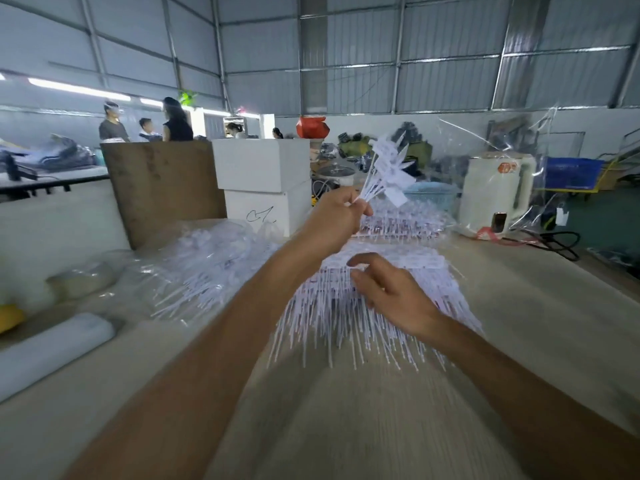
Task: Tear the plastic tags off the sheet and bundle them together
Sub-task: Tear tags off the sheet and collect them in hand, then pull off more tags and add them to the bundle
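Observation:
A stack of white plastic tag sheets (346, 323) lies on the table in front of me, its thin tails fanning toward me. My left hand (336, 220) is raised above the stack and grips a fanned bunch of torn-off tags (388, 168) by their tails, heads pointing up and right. My right hand (388, 292) rests on the top sheet, thumb and forefinger pinching the head of a tag (356, 268) at the sheet's upper edge. More tag sheets (405, 220) lie stacked farther back.
Clear bags of bundled tags (207, 265) lie left of the stack. A plastic roll (52, 351) sits at the near left. A brown board (162, 188), white boxes (266, 181) and a white appliance (495, 192) stand behind. People stand at far left.

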`<action>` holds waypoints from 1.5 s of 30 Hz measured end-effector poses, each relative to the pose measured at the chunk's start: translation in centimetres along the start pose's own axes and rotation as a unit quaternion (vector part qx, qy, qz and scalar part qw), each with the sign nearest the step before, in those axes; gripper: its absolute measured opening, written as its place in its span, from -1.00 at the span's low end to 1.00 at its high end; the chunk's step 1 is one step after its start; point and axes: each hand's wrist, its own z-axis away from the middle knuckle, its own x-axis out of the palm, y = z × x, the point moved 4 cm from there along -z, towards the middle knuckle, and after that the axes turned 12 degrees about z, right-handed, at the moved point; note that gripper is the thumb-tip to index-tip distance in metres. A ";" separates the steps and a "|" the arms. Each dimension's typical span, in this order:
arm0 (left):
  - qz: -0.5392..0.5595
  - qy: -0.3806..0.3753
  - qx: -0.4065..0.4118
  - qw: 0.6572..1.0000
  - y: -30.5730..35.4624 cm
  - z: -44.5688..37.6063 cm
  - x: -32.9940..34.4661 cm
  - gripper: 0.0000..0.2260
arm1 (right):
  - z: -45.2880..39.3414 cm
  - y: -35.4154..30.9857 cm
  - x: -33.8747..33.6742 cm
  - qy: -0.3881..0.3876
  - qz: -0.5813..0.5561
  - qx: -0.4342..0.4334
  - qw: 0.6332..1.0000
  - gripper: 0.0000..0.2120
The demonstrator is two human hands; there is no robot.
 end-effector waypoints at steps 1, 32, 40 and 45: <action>-0.014 0.008 -0.002 1.000 -0.5 0.7 -1.2 -0.76 | 0.6 0.0 1.1 -0.022 0.083 -0.034 0.996 -0.57; -0.018 0.157 -0.261 0.952 -12.8 16.2 -24.9 -0.76 | -6.9 -14.0 16.8 0.092 0.314 0.026 0.945 -0.65; 0.317 0.067 -0.394 0.860 -14.9 12.4 -20.2 -0.79 | -5.1 -11.7 14.0 0.287 0.052 0.004 0.957 -0.68; 0.399 0.069 -0.402 0.821 -15.7 9.8 -20.4 -0.80 | -4.1 -12.3 14.2 0.357 0.044 -0.020 0.933 -0.67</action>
